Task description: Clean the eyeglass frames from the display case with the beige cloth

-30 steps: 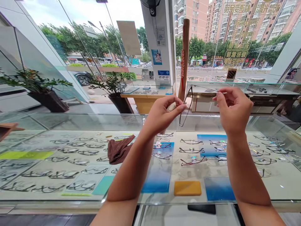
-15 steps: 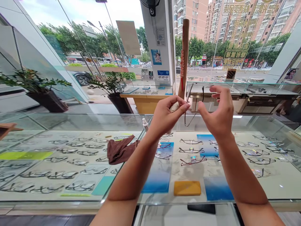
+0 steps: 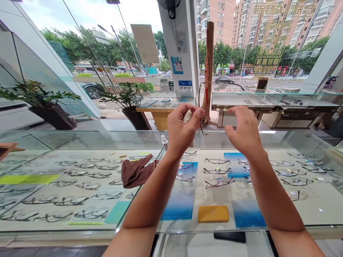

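Note:
My left hand (image 3: 184, 125) pinches a thin-framed pair of eyeglasses (image 3: 199, 95) by its left side, above the glass counter. Tucked inside the same hand is a crumpled pale cloth or tissue (image 3: 187, 116). The lower rim of the eyeglasses runs toward my right hand (image 3: 243, 130), which is open, thumb and fingers apart, at the right side of the frame. Whether it touches the rim I cannot tell. Below lie a brown cloth (image 3: 136, 171) and a small white spray bottle (image 3: 164, 142) on the counter.
The glass display counter (image 3: 80, 135) holds several rows of eyeglasses (image 3: 217, 171), blue cards (image 3: 182, 203) and a yellow case (image 3: 213, 214). A dark flat object (image 3: 229, 237) lies at the near edge. Beyond stand a wooden post (image 3: 209, 53), potted plants (image 3: 134, 103) and another display case (image 3: 268, 101).
The eyeglasses have turned, so the temples now spread wider apart. My left hand has shifted left and slightly down; my right hand has moved slightly left and down.

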The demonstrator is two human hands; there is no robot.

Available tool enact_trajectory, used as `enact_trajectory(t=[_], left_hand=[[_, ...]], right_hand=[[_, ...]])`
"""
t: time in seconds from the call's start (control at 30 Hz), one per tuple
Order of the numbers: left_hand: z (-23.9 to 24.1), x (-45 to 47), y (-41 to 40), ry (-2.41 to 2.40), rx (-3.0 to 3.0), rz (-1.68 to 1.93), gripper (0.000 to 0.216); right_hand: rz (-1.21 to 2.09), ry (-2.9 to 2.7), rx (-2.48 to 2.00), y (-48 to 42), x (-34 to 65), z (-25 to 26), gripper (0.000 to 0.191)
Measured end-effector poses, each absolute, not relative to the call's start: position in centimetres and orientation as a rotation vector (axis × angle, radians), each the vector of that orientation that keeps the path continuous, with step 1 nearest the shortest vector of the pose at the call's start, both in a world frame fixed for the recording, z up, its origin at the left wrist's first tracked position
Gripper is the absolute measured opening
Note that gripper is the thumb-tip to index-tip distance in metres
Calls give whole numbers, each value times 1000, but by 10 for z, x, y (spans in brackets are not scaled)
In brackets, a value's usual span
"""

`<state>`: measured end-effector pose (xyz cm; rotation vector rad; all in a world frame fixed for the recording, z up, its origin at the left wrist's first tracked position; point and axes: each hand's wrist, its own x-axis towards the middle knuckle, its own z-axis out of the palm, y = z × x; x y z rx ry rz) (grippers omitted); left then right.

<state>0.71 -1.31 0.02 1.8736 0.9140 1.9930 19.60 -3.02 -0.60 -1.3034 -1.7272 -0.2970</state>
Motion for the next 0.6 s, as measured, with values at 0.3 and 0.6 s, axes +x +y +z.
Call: enact_trajectory(t=[0.3,0.6], left_hand=[[-2,4,-8,904,1956,1915,19],[-7,13,-9,775,1960,1719,20]], right_hand=[[-21,-1868,-1256,-41,191,2,37],[361,-1861,-939,-41,168,-6,22]])
